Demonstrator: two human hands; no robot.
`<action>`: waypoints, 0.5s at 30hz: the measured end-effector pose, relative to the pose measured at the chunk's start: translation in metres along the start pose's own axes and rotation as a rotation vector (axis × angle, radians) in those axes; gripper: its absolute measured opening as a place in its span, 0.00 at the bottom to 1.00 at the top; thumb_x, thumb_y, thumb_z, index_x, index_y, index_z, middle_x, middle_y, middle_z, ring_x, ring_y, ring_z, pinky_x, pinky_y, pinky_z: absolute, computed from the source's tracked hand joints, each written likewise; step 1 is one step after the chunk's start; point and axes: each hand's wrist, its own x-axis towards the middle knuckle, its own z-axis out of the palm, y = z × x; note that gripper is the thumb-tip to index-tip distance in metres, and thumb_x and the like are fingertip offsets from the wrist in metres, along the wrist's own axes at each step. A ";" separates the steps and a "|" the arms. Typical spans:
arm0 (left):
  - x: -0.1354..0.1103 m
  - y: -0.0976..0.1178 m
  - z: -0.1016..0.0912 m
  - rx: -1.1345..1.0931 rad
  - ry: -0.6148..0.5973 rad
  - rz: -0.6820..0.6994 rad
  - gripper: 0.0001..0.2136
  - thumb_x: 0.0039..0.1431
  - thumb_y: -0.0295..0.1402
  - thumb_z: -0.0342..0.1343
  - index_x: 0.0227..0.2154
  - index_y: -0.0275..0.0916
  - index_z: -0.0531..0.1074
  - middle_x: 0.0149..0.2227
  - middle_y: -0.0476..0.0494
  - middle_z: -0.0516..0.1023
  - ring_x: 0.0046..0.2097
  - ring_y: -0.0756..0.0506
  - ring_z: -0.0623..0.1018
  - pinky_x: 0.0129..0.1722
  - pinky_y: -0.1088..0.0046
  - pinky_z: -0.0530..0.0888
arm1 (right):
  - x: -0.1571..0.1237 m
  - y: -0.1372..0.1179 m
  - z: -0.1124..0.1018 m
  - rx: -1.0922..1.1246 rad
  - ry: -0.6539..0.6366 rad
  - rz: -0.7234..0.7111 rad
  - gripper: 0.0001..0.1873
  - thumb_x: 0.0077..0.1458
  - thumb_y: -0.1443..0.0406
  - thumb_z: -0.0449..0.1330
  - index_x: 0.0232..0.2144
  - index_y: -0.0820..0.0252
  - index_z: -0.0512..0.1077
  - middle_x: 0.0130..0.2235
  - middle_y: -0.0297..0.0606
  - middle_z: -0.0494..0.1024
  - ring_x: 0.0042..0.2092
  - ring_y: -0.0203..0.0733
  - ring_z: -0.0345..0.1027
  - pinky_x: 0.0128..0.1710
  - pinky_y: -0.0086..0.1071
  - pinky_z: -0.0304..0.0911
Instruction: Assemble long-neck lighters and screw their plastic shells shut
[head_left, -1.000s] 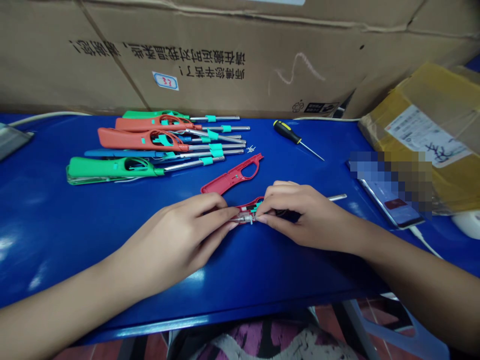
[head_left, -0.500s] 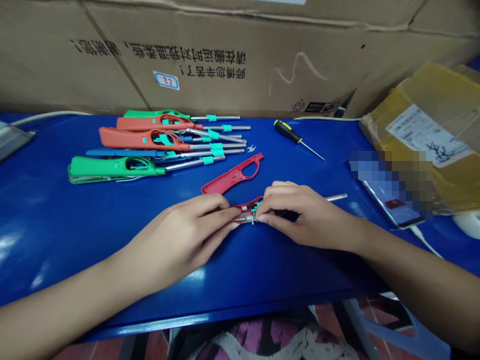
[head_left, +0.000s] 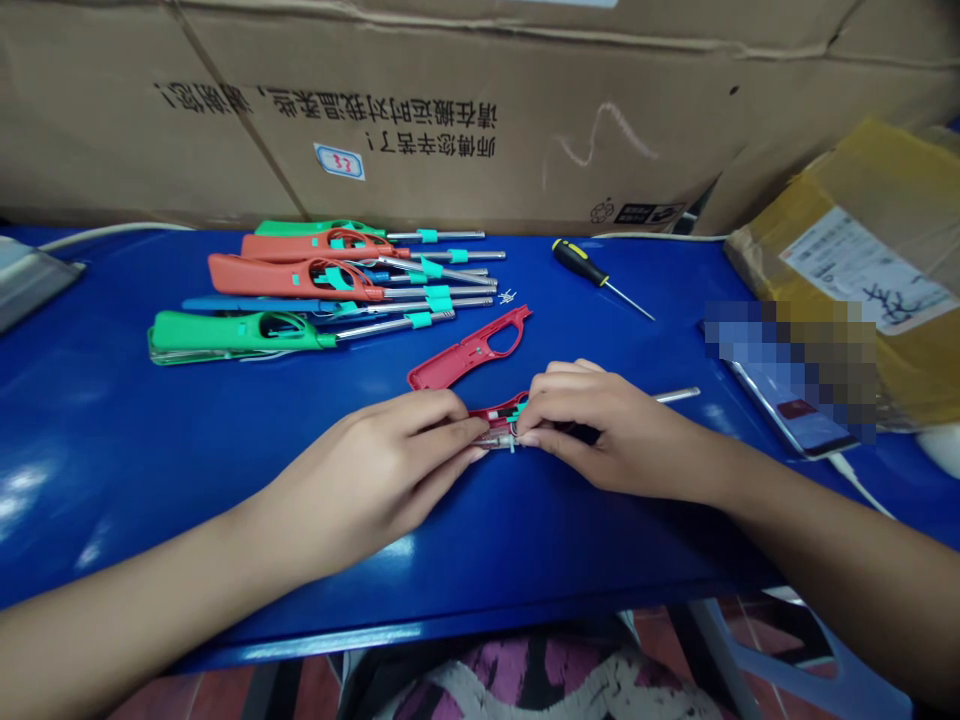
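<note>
An opened red lighter [head_left: 501, 420] with its inner parts showing lies on the blue table [head_left: 150, 440] in front of me. My left hand [head_left: 375, 480] pinches its left end, fingers closed on it. From the other side my right hand [head_left: 607, 425] covers its middle, fingertips pressed on the small parts at the seam. A thin metal tube [head_left: 675, 395] sticks out to the right of that hand. The loose red shell half [head_left: 472, 350] lies just behind both hands.
A pile of several long lighters [head_left: 315, 285], green, orange and blue, lies at the back left. A yellow-and-black screwdriver [head_left: 596, 275] rests at the back centre. A phone [head_left: 795, 410] and a taped parcel [head_left: 862, 260] sit right. Cardboard boxes [head_left: 450, 110] wall the back.
Both hands stay on the red lighter, with only slight finger shifts. The view has drifted a little, so everything sits slightly further right.
</note>
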 end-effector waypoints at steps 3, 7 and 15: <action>0.001 0.000 0.001 -0.007 0.003 0.002 0.12 0.70 0.29 0.54 0.53 0.36 0.75 0.44 0.41 0.78 0.42 0.46 0.79 0.43 0.68 0.78 | 0.000 0.000 0.001 -0.005 0.001 0.004 0.08 0.68 0.66 0.57 0.36 0.58 0.73 0.36 0.32 0.77 0.41 0.38 0.66 0.44 0.37 0.53; 0.000 0.001 0.001 -0.025 0.002 -0.030 0.12 0.70 0.29 0.54 0.52 0.37 0.75 0.45 0.42 0.78 0.43 0.47 0.79 0.44 0.69 0.78 | 0.000 -0.001 0.002 -0.016 0.014 0.027 0.08 0.68 0.66 0.57 0.35 0.58 0.73 0.36 0.32 0.77 0.41 0.37 0.67 0.44 0.37 0.53; 0.002 0.000 -0.009 -0.011 0.025 -0.060 0.11 0.69 0.29 0.56 0.52 0.40 0.76 0.45 0.46 0.77 0.43 0.49 0.79 0.45 0.73 0.76 | 0.002 -0.005 0.000 -0.005 0.096 0.087 0.07 0.65 0.66 0.59 0.35 0.57 0.77 0.35 0.30 0.79 0.37 0.35 0.69 0.43 0.36 0.55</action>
